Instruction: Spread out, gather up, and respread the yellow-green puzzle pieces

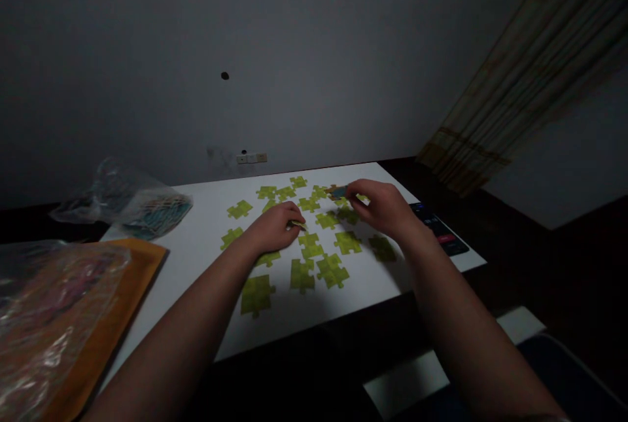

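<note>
Several yellow-green jigsaw puzzle pieces (258, 293) lie spread over the white table (275, 337), plain side up. My left hand (275, 227) is closed in a pinch on a puzzle piece (297, 224), just above the pieces in the middle. Farther right, my right hand (377, 203) pinches another puzzle piece (337, 192) by its right end. That piece shows a blue and orange-brown picture side. Beneath my right hand and around it lie more green pieces (348, 243).
A clear plastic bag (132, 193) with a stack of bluish pieces stands at the table's left. Nearer, an orange-brown board (132, 278) under clear plastic covers the left corner. A dark phone (439, 229) lies at the right edge. Behind is a wall (314, 69); a curtain (515, 82) hangs right.
</note>
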`<state>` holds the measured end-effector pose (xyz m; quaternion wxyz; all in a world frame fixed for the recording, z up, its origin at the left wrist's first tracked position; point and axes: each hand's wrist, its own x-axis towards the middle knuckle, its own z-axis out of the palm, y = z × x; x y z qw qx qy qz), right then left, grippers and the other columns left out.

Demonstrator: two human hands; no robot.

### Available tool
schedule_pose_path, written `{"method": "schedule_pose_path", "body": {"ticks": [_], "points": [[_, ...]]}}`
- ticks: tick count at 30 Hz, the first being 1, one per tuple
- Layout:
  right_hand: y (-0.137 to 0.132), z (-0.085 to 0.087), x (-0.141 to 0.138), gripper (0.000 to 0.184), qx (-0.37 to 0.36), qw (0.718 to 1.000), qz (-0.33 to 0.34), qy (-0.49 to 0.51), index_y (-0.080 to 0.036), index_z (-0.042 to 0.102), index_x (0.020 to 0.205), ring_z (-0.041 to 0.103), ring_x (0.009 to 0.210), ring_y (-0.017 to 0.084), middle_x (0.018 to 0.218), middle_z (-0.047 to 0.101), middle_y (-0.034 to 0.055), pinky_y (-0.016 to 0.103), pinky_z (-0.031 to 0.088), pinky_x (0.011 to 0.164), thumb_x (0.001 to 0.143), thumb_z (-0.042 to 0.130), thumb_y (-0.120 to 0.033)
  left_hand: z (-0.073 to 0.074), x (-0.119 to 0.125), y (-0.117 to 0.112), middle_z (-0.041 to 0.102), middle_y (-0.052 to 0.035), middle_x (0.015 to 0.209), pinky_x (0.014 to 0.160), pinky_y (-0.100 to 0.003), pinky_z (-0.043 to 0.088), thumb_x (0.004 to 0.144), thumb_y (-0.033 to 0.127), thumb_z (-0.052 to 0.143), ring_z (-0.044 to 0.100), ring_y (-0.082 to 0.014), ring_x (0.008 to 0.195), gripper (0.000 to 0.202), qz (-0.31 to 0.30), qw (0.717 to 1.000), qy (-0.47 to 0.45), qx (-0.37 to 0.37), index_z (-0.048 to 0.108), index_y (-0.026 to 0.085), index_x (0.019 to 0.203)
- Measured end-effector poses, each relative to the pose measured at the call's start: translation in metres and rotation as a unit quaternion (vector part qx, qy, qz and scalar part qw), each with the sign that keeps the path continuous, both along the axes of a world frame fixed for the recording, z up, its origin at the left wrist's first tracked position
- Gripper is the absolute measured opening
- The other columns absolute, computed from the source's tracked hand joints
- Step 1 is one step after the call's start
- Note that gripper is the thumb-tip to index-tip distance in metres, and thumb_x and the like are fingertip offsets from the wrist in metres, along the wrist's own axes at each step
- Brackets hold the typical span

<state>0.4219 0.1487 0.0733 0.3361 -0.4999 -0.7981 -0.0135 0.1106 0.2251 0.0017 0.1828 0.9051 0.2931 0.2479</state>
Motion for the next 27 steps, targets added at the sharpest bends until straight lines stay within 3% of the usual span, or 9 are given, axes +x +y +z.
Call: {"method": "schedule_pose_path", "body": {"ticks": [3,5,9,12,20,24,27], "points": [[-0.032,-0.015,0.014,0.019,0.005,0.999,-0.023,0.040,-0.031,0.077,0.118,0.079,0.091,0.026,0.108,0.085,0.0058,0.039,0.060,0.081,0.100,0.068,-0.030,0.001,0.000,0.001,0.082,-0.0092,0.116,0.106,-0.045,0.062,0.086,0.012,0.063,0.079,-0.0256,0.107,0.039,-0.002,1.000,-0.009,-0.005,0.090,0.028,0.111],[-0.059,-0.029,0.021,0.024,0.017,0.999,-0.010,0.041,-0.032,0.078,0.123,0.082,0.100,0.028,0.116,0.086,0.0063,0.043,0.063,0.088,0.102,0.068,-0.028,0.000,0.000,0.003,0.083,-0.0083,0.120,0.109,-0.046,0.061,0.084,0.008,0.062,0.079,-0.0257,0.111,0.044,-0.001,1.000,0.004,0.000,0.090,0.029,0.110],[-0.112,-0.058,0.027,0.028,0.049,0.997,0.055,0.007,-0.035,0.082,0.120,0.083,0.115,0.029,0.119,0.088,0.0031,0.050,0.065,0.098,0.103,0.066,-0.018,-0.002,0.002,0.006,0.083,-0.0092,0.132,0.112,-0.046,0.059,0.085,0.003,0.057,0.077,-0.0273,0.122,0.052,0.005,0.997,0.068,0.028,0.089,0.028,0.116],[-0.138,-0.072,0.026,0.029,0.067,0.997,0.042,-0.008,-0.036,0.083,0.118,0.081,0.122,0.031,0.124,0.087,0.0023,0.055,0.065,0.100,0.102,0.069,-0.016,0.000,0.002,0.006,0.084,-0.0071,0.131,0.115,-0.045,0.056,0.088,0.003,0.055,0.073,-0.0273,0.129,0.053,-0.006,0.994,0.098,0.044,0.088,0.029,0.119],[-0.168,-0.091,0.006,0.043,0.020,0.999,-0.040,-0.029,-0.035,0.080,0.133,0.078,0.121,0.032,0.133,0.084,0.0058,0.057,0.064,0.101,0.100,0.066,-0.013,0.006,-0.007,0.005,0.082,-0.0070,0.138,0.116,-0.047,0.055,0.084,0.007,0.058,0.073,-0.0276,0.132,0.055,0.012,0.994,0.108,0.019,0.084,0.033,0.124],[-0.177,-0.100,-0.013,0.047,-0.011,0.996,-0.079,-0.039,-0.032,0.077,0.141,0.072,0.131,0.034,0.144,0.079,0.0083,0.059,0.061,0.106,0.100,0.062,-0.016,0.006,-0.008,0.008,0.081,-0.0071,0.140,0.118,-0.044,0.053,0.084,0.007,0.056,0.069,-0.0278,0.137,0.051,0.010,0.987,0.151,0.050,0.084,0.031,0.120],[-0.186,-0.110,-0.034,0.056,-0.026,0.993,-0.107,-0.050,-0.031,0.066,0.158,0.064,0.144,0.039,0.159,0.070,0.0099,0.064,0.055,0.113,0.103,0.062,-0.023,0.006,-0.006,0.008,0.079,-0.0067,0.143,0.118,-0.045,0.053,0.085,0.009,0.055,0.067,-0.0288,0.138,0.050,0.022,0.981,0.182,0.069,0.083,0.029,0.121]]}}
